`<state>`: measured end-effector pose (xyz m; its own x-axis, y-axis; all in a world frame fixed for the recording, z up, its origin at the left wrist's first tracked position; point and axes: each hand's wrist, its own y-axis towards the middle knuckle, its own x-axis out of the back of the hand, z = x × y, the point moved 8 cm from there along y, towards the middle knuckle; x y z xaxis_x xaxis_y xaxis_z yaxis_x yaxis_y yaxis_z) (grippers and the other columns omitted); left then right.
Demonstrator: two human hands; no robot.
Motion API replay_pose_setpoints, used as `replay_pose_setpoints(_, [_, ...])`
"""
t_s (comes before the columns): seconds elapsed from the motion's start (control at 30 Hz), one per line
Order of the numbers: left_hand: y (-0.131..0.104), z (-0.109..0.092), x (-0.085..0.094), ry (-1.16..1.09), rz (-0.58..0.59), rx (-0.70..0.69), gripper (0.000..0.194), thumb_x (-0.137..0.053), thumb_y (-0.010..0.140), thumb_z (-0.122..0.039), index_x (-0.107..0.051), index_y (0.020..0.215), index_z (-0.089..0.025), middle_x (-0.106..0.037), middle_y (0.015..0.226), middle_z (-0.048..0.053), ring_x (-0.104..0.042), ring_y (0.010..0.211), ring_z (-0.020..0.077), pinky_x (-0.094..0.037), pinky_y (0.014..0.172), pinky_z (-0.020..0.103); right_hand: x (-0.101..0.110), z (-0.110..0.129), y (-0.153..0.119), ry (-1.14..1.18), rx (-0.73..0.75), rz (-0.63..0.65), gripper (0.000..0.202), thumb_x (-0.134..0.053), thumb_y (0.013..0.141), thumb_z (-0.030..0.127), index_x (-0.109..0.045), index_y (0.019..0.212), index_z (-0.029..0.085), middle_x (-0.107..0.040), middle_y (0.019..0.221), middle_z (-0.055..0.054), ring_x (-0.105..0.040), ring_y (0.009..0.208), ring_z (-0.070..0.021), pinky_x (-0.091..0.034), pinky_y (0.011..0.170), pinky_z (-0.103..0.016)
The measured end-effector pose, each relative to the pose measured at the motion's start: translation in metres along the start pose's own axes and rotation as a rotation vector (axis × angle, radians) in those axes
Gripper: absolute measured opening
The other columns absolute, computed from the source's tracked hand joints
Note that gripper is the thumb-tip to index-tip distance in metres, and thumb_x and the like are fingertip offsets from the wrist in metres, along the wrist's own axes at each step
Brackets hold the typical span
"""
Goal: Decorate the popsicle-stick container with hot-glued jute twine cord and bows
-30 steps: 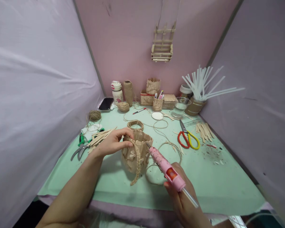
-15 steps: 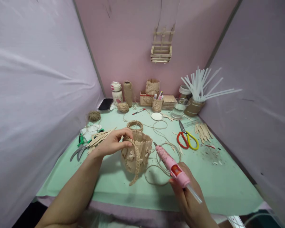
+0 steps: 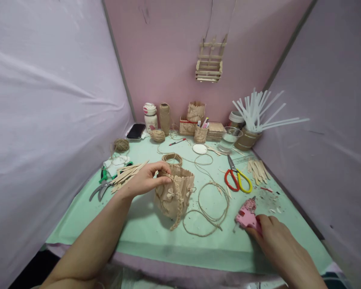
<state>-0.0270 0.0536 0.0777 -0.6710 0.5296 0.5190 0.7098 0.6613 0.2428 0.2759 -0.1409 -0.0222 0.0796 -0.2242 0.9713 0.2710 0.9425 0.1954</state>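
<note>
My left hand (image 3: 150, 177) pinches the rim of a small wooden-stick pot (image 3: 164, 202), decorated with little flowers. A braided twine strip (image 3: 178, 206) runs from under those fingers down the pot's side, its tail hanging loose near the tabletop. The exact spot between thumb and fingers is hidden. Over at the right, my right hand (image 3: 278, 237) is closed round the handle of a pink hot glue gun (image 3: 246, 214), which is at or just above the table, nozzle pointing away. A loose coil of twine (image 3: 225, 208) lies between the pot and the glue gun.
Red-and-yellow scissors (image 3: 238, 180) and wooden sticks (image 3: 258, 171) lie at right. Shears (image 3: 100, 190) and more sticks (image 3: 128, 174) sit left. Along the back are a water cup (image 3: 228, 140), a jar of glue sticks (image 3: 248, 138), twine balls (image 3: 158, 136) and a bottle (image 3: 151, 120).
My right hand has carried the glue gun away from the pot, rightward and down toward the table, turning it. My left hand still grips the pot's rim. The view has shifted slightly.
</note>
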Motion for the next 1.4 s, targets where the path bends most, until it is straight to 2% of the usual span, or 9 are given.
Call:
replay_pose_setpoints(0.07, [0.000, 0.000, 0.000, 0.017, -0.028, 0.032, 0.028, -0.063, 0.083, -0.044, -0.063, 0.085, -0.016, -0.064, 0.087, 0.005, -0.056, 0.083, 0.0171, -0.042, 0.075, 0.028, 0.014, 0.007, 0.002, -0.014, 0.062, -0.051, 0.026, -0.048, 0.086, 0.045, -0.058, 0.083, 0.020, -0.061, 0.081, -0.012, -0.060, 0.070, -0.0299, -0.044, 0.057, -0.041])
replay_pose_setpoints(0.13, [0.000, 0.000, 0.001, 0.033, -0.059, 0.064, 0.027, -0.063, 0.083, -0.043, -0.064, 0.085, -0.016, -0.065, 0.088, 0.005, -0.056, 0.084, 0.0172, -0.043, 0.074, 0.028, 0.042, 0.027, 0.005, 0.022, 0.116, -0.153, 0.033, -0.043, 0.090, 0.047, -0.059, 0.097, 0.019, -0.062, 0.098, -0.016, -0.061, 0.081, -0.0321, -0.046, 0.064, -0.044])
replay_pose_setpoints(0.27, [0.000, -0.001, 0.000, 0.050, -0.113, 0.086, 0.026, -0.064, 0.082, -0.042, -0.064, 0.086, -0.016, -0.066, 0.087, 0.004, -0.057, 0.083, 0.0166, -0.043, 0.074, 0.027, 0.097, 0.102, 0.014, 0.424, 0.215, -0.315, 0.030, -0.050, 0.091, 0.046, -0.054, 0.110, 0.023, -0.062, 0.105, -0.010, -0.061, 0.092, -0.0257, -0.048, 0.076, -0.039])
replay_pose_setpoints(0.4, [-0.001, -0.002, -0.001, 0.039, -0.145, 0.092, 0.024, -0.065, 0.081, -0.040, -0.064, 0.085, -0.016, -0.065, 0.084, 0.002, -0.056, 0.079, 0.0158, -0.044, 0.070, 0.026, 0.106, 0.184, 0.029, 0.682, 0.354, -0.338, 0.044, -0.067, 0.081, 0.047, -0.049, 0.113, 0.023, -0.058, 0.103, -0.009, -0.057, 0.094, -0.0239, -0.050, 0.077, -0.037])
replay_pose_setpoints(0.5, [-0.002, -0.003, -0.001, 0.042, -0.155, 0.091, 0.024, -0.066, 0.080, -0.039, -0.064, 0.086, -0.016, -0.066, 0.085, 0.002, -0.056, 0.079, 0.0158, -0.045, 0.071, 0.025, 0.098, 0.207, 0.042, 0.677, 0.355, -0.387, 0.034, -0.064, 0.085, 0.037, -0.050, 0.111, 0.021, -0.058, 0.102, -0.009, -0.055, 0.096, -0.0242, -0.049, 0.079, -0.039])
replay_pose_setpoints(0.6, [-0.002, -0.004, -0.001, 0.038, -0.159, 0.090, 0.024, -0.066, 0.080, -0.039, -0.064, 0.086, -0.016, -0.065, 0.084, 0.002, -0.056, 0.080, 0.0159, -0.044, 0.071, 0.025, 0.089, 0.208, 0.053, 0.644, 0.357, -0.338, 0.008, -0.052, 0.092, 0.023, -0.056, 0.097, 0.020, -0.060, 0.090, -0.007, -0.055, 0.085, -0.0209, -0.046, 0.074, -0.034])
replay_pose_setpoints(1.07, [-0.002, -0.004, -0.005, 0.025, -0.129, 0.092, 0.027, -0.065, 0.080, -0.043, -0.063, 0.084, -0.016, -0.063, 0.084, 0.003, -0.054, 0.078, 0.0160, -0.042, 0.069, 0.025, 0.059, 0.176, 0.085, 0.951, 0.087, -0.003, 0.018, -0.054, 0.087, 0.033, -0.063, 0.078, 0.020, -0.067, 0.074, -0.002, -0.058, 0.065, -0.0164, -0.043, 0.063, -0.028])
replay_pose_setpoints(1.2, [-0.001, -0.002, -0.005, 0.024, -0.121, 0.090, 0.027, -0.065, 0.080, -0.043, -0.062, 0.084, -0.016, -0.062, 0.083, 0.002, -0.053, 0.077, 0.0153, -0.041, 0.069, 0.025, 0.057, 0.174, 0.089, 0.952, 0.071, 0.019, 0.017, -0.053, 0.086, 0.032, -0.064, 0.080, 0.020, -0.069, 0.080, -0.003, -0.059, 0.071, -0.0179, -0.043, 0.065, -0.029])
replay_pose_setpoints(1.4, [0.000, -0.003, -0.005, 0.021, -0.129, 0.083, 0.027, -0.065, 0.080, -0.042, -0.062, 0.082, -0.016, -0.062, 0.082, 0.003, -0.053, 0.076, 0.0152, -0.041, 0.067, 0.024, 0.053, 0.166, 0.092, 0.930, 0.021, 0.018, 0.019, -0.056, 0.084, 0.035, -0.062, 0.074, 0.021, -0.066, 0.071, -0.001, -0.057, 0.066, -0.0171, -0.041, 0.062, -0.028])
